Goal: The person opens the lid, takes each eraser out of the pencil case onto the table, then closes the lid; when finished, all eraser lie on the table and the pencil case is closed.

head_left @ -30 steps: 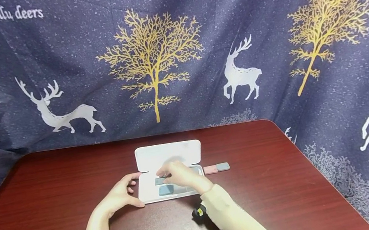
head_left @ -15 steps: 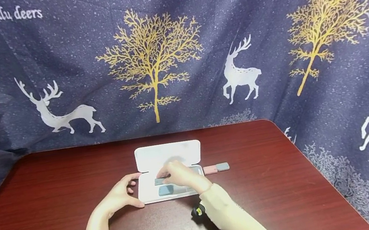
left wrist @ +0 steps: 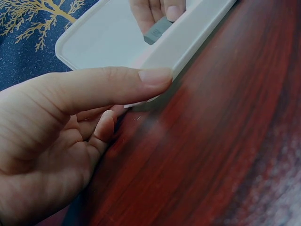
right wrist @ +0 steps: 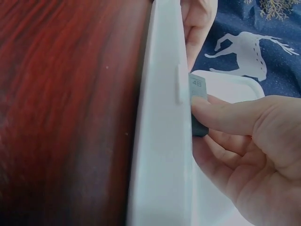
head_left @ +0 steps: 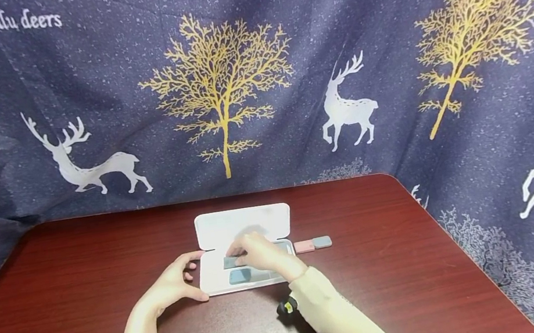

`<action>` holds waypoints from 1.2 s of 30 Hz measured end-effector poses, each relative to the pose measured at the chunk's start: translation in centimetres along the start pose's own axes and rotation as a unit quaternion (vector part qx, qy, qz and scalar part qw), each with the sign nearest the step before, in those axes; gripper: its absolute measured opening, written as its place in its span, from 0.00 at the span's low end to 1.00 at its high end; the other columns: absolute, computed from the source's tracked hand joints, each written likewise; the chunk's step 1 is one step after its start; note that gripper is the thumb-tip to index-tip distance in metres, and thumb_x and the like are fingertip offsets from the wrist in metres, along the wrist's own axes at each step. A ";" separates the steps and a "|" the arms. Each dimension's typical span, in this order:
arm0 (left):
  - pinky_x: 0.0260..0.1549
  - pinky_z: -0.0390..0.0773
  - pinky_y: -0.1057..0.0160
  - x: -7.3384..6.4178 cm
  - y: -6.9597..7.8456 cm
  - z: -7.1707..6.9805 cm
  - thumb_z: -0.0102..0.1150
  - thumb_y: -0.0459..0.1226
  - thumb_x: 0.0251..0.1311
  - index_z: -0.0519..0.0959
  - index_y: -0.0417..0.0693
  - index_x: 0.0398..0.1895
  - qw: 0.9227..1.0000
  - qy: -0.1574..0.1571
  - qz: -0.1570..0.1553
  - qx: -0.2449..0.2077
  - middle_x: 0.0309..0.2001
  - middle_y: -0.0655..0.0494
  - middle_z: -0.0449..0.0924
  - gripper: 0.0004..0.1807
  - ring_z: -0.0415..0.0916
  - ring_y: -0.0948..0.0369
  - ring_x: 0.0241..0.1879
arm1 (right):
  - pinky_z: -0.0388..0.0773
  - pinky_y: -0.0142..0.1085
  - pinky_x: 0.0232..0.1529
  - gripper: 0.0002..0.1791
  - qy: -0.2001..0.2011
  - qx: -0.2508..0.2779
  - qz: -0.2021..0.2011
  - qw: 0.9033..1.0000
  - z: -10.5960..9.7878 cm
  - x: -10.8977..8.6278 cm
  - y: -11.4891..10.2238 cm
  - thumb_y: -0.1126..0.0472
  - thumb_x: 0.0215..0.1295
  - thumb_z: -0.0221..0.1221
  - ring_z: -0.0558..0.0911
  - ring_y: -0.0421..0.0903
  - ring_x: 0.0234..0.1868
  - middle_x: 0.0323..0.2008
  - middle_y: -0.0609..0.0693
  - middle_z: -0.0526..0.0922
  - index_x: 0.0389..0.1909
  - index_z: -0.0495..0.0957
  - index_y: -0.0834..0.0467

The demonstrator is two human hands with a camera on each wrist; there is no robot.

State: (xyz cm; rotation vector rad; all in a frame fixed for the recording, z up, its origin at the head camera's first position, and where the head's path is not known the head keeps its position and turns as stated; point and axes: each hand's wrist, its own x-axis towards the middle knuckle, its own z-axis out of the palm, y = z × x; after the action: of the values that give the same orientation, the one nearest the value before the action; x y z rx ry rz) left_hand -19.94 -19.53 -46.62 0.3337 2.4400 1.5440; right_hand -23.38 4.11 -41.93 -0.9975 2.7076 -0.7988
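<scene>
A white pencil case (head_left: 215, 281) lies open on the table with its lid (head_left: 244, 224) tipped back. My left hand (head_left: 176, 280) holds the case's left end, thumb at the near corner and index finger at the far one. Over the tray, my right hand (head_left: 258, 250) pinches a dark grey eraser (right wrist: 199, 84) marked 4B between thumb and fingers. In the left wrist view the same eraser (left wrist: 159, 31) shows just behind the near wall. A blue rectangular piece (head_left: 240, 276) lies in the front part of the case; the right hand hides some of the tray.
Just right of the case, a small pink block (head_left: 304, 246) and a grey-blue block (head_left: 322, 242) lie end to end on the reddish-brown table (head_left: 398, 286). A patterned dark blue cloth (head_left: 256, 103) hangs behind the table's far edge.
</scene>
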 end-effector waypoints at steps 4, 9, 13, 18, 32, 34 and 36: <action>0.43 0.72 0.60 0.1 0.0 0.0 0.80 0.31 0.28 0.65 0.36 0.66 1.000 0.001 -0.002 0.001 0.56 0.38 0.67 0.53 0.66 0.51 0.48 | 0.79 0.35 0.50 0.13 0.024 0.012 -0.007 1.000 -0.5 -0.4 0.0 0.71 0.58 0.63 0.86 0.51 0.46 0.41 0.57 0.87 0.44 0.84 0.64; 0.43 0.72 0.60 0.1 0.0 0.0 0.80 0.31 0.27 0.66 0.37 0.66 1.000 0.004 -0.003 0.001 0.55 0.38 0.67 0.53 0.66 0.51 0.48 | 0.78 0.36 0.50 0.12 0.033 0.017 -0.012 0.999 -1.5 -1.2 0.2 0.71 0.59 0.61 0.85 0.51 0.46 0.41 0.57 0.87 0.44 0.83 0.64; 0.43 0.72 0.60 0.1 0.0 0.0 0.80 0.31 0.27 0.66 0.38 0.66 1.000 0.006 -0.006 0.002 0.55 0.39 0.67 0.53 0.66 0.51 0.48 | 0.78 0.38 0.51 0.11 0.035 0.023 -0.010 0.999 -2.4 -1.9 0.8 0.71 0.60 0.61 0.84 0.52 0.46 0.41 0.57 0.87 0.44 0.83 0.65; 0.42 0.72 0.61 0.0 0.1 0.0 0.80 0.31 0.28 0.66 0.37 0.66 1.000 0.005 -0.005 0.001 0.55 0.38 0.67 0.53 0.66 0.51 0.48 | 0.77 0.35 0.48 0.11 0.055 0.028 -0.019 0.998 -3.5 -3.0 2.2 0.71 0.59 0.61 0.84 0.50 0.43 0.39 0.55 0.87 0.43 0.83 0.64; 0.43 0.72 0.59 0.0 0.1 0.0 0.80 0.30 0.28 0.66 0.37 0.66 1.000 0.004 0.002 0.005 0.56 0.38 0.68 0.53 0.66 0.50 0.48 | 0.79 0.37 0.45 0.11 0.109 0.026 0.010 0.994 -6.2 -7.3 7.7 0.70 0.58 0.62 0.84 0.46 0.40 0.38 0.52 0.87 0.41 0.84 0.61; 0.42 0.72 0.60 0.0 0.1 0.0 0.80 0.31 0.28 0.66 0.37 0.66 1.000 0.004 0.003 0.005 0.56 0.38 0.68 0.53 0.66 0.51 0.47 | 0.79 0.37 0.45 0.10 0.113 0.027 0.021 0.993 -6.7 -8.0 8.5 0.70 0.58 0.62 0.84 0.45 0.40 0.37 0.52 0.87 0.41 0.84 0.60; 0.42 0.72 0.60 0.0 0.0 0.0 0.80 0.31 0.28 0.66 0.37 0.66 1.000 0.002 0.005 0.005 0.56 0.38 0.68 0.53 0.66 0.51 0.48 | 0.79 0.38 0.45 0.10 0.116 0.029 0.029 0.992 -7.2 -8.6 9.2 0.69 0.58 0.62 0.84 0.45 0.41 0.37 0.51 0.87 0.41 0.85 0.59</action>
State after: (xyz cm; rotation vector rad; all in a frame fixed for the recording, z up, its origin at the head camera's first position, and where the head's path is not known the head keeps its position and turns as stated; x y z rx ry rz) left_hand -19.94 -19.53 -46.58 0.3446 2.4534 1.5387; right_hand -24.13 18.56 -41.07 -0.8585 2.8700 -1.0364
